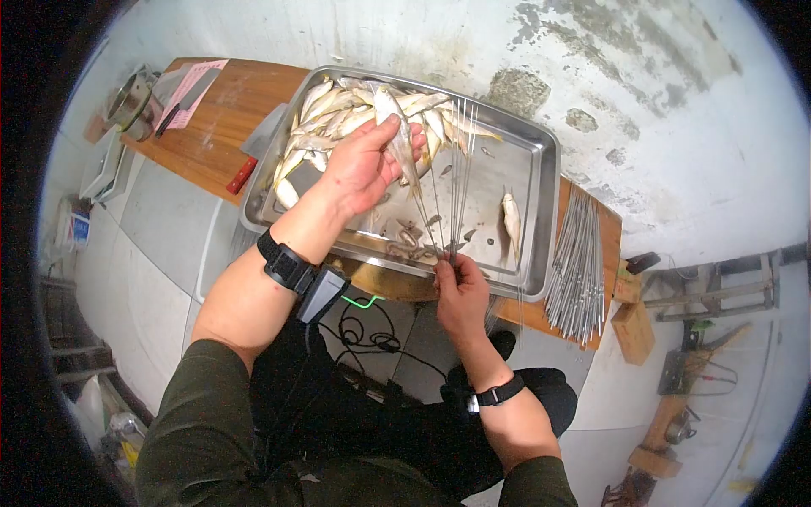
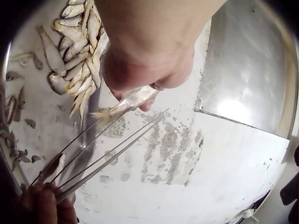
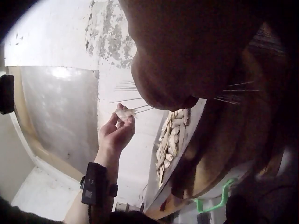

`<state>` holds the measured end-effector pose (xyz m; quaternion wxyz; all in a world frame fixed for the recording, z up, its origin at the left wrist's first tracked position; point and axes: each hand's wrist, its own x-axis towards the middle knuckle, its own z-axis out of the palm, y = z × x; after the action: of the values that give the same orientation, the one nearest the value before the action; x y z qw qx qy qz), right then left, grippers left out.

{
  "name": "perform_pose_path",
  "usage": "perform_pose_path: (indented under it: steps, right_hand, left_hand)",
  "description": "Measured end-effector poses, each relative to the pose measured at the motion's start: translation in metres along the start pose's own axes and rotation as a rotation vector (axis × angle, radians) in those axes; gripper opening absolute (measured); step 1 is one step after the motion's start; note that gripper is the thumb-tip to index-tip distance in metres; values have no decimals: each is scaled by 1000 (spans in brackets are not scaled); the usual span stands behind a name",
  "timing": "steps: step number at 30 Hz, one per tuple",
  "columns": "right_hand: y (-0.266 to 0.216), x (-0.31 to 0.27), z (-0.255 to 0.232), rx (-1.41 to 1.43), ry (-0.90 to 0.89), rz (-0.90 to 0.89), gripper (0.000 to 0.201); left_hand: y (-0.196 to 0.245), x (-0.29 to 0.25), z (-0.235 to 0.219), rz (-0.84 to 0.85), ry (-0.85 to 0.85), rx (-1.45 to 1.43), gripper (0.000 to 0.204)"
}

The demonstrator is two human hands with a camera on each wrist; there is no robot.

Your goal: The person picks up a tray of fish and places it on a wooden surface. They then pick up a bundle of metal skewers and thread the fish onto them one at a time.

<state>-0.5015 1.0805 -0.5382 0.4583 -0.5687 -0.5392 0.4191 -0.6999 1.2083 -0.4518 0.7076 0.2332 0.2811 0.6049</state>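
My left hand holds a small silvery, yellow-tinged fish over the metal tray, its tail toward me. Thin metal skewers fan upward from my right hand, which pinches their lower ends near the tray's front edge. Two of the skewers run up to the tail of the held fish in the left wrist view; the fingers and palm hide their far ends. A pile of similar fish fills the tray's left part, and a single fish lies at its right.
Dark scraps lie near the tray's front. A bundle of metal skewers rests on the wooden board to the right. Left of the tray lie a red-handled knife and a black-handled knife on pink paper, near a metal pot.
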Motion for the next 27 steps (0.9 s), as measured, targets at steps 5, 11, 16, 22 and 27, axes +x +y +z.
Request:
perform_pose_path:
  steps: [5, 11, 16, 22, 27]
  right_hand:
    - [3, 0, -3, -10, -8, 11, 14]
    - [3, 0, -5, -33, -9, 9, 13]
    - [7, 4, 0, 46, 5, 10, 12]
    - [8, 3, 2, 40, -3, 7, 12]
    - [4, 3, 1, 58, -4, 6, 13]
  left_hand:
    - [6, -1, 1, 11, 56, 16, 23]
    - [2, -3, 4, -38, 43, -7, 24]
    - [0, -3, 4, -55, 10, -8, 24]
    - [8, -3, 5, 4, -11, 2, 24]
    - [9, -5, 8, 31, 51, 17, 23]
